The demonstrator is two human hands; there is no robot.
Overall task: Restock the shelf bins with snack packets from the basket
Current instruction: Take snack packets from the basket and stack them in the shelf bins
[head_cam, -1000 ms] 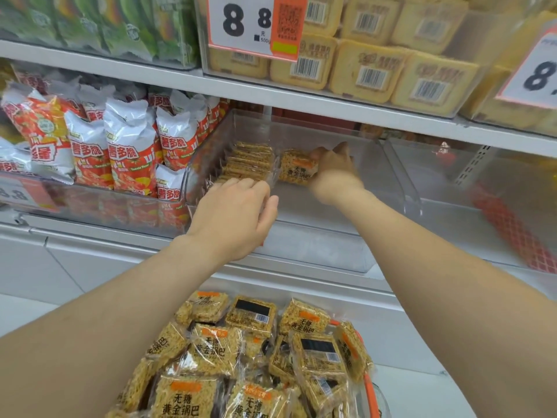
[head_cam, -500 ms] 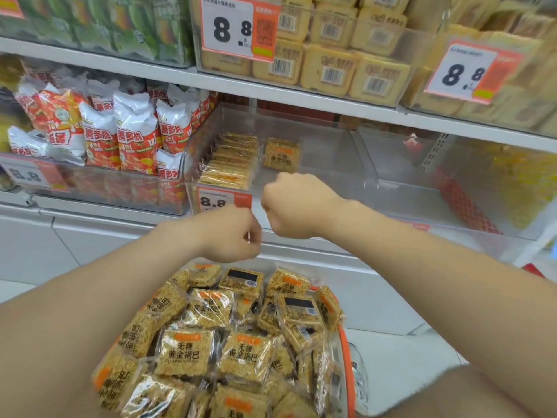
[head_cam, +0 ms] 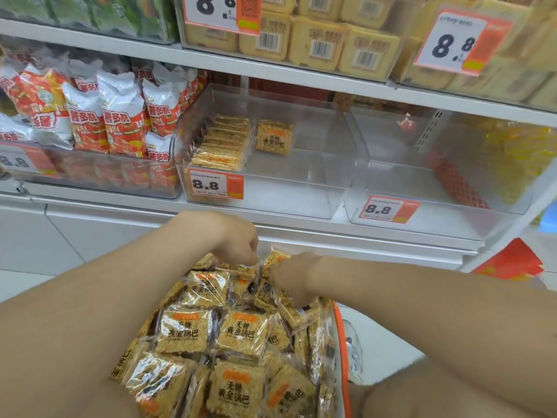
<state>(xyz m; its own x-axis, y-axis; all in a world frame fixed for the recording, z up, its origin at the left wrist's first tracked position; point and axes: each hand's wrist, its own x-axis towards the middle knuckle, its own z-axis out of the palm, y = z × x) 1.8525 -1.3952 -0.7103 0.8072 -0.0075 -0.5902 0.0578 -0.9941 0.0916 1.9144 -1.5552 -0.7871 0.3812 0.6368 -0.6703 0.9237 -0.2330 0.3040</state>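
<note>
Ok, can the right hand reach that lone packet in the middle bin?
Probably yes: the middle bin is open-topped and nothing stands between the lone packet and the right hand, down in the basket.

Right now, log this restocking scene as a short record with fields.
left hand: down among the basket's packets, grip unclear
right hand: on the packets beside it, grip unclear
basket: heaped with snack packets
middle bin: one row of packets at its left, single packet beside the row
</note>
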